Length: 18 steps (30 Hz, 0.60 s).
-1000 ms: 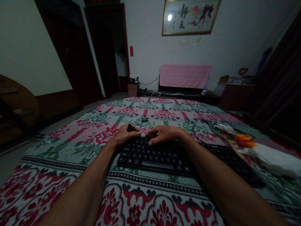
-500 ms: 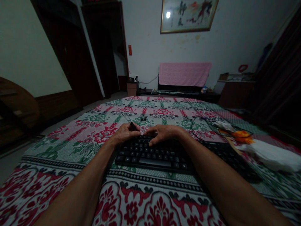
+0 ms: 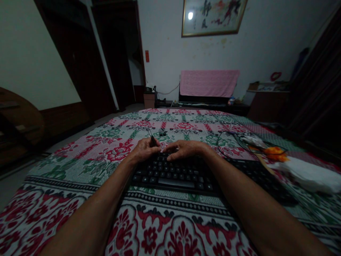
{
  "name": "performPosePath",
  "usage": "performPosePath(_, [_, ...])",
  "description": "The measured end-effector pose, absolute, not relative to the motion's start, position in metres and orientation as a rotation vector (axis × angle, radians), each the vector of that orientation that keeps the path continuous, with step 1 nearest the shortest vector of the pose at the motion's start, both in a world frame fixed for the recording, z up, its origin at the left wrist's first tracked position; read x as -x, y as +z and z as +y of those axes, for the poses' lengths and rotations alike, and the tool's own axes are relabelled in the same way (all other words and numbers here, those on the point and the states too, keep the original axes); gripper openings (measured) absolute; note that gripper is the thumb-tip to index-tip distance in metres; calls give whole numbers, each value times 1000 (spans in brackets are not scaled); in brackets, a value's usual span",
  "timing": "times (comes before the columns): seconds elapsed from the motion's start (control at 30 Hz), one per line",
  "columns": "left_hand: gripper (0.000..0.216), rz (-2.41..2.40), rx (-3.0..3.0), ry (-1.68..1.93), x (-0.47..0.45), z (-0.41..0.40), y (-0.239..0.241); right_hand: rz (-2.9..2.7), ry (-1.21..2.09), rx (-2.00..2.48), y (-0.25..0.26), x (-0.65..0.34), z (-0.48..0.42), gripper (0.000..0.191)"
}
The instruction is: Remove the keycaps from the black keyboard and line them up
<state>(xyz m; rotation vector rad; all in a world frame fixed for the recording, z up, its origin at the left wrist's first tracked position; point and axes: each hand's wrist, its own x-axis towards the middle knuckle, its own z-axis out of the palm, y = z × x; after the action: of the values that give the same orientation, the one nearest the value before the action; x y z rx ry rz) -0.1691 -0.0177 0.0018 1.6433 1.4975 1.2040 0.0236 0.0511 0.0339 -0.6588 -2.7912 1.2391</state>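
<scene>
A black keyboard (image 3: 170, 174) lies on the patterned cloth in front of me. My left hand (image 3: 145, 149) is closed around a keycap puller (image 3: 153, 140), a small black handle with thin wires pointing up and away. That hand is at the keyboard's upper left corner. Over the top rows of keys is my right hand (image 3: 183, 149), with thumb and forefinger apart and its fingertips close to the left hand. Whether those fingertips press on a key is too dark to tell. Small black pieces (image 3: 162, 134), perhaps keycaps, lie just beyond the hands.
To the right rests a second black keyboard (image 3: 261, 177), partly behind my right forearm. Beside it are an orange bundle (image 3: 275, 154), white plastic (image 3: 311, 174) and a loose black cable (image 3: 220, 142). A pink cloth (image 3: 209, 83) hangs at the far wall.
The keycap puller in my left hand has tilted more upright, and that hand has shifted slightly to the right. My right thumb has moved a little up and away from the lower keys.
</scene>
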Motion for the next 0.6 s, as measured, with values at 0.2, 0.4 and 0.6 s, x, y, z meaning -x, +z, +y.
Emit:
performPosePath(0.2, [26,1477,-1549,1191,170,-15,3,-2793,1213,583,26,-21,58,37])
performPosePath(0.4, [33,1429,-1460,1261,168,-17,6,-2689,986,590,11,-13,61,30])
performPosePath(0.6, [38,1425,-1407,1315,164,-17,7,-2575,814,698,5,-4,55,25])
